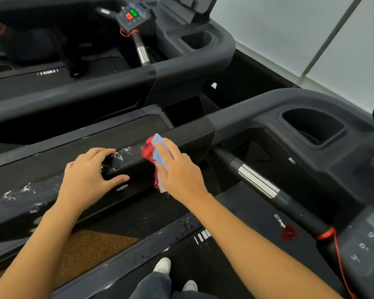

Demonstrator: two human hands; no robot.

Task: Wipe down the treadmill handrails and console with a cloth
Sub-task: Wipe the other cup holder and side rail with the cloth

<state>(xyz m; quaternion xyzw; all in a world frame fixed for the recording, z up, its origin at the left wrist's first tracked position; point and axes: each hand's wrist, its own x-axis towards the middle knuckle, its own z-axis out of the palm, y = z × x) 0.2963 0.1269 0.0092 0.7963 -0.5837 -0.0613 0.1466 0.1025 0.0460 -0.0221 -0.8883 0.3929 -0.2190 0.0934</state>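
Both hands sit on the handrail (194,131), which runs lower-left to upper-right: the left hand (84,180) curls its fingers round it, while the right hand (178,171) presses the cloth (153,151) flat with loosely spread fingers, wet streaks (119,156) lying leftward between them.

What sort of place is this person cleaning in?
Most likely a gym. Two treadmills stand side by side: the near treadmill has a wet handrail, a console with number keys and a red safety cord, and the second treadmill beyond has red and green buttons.
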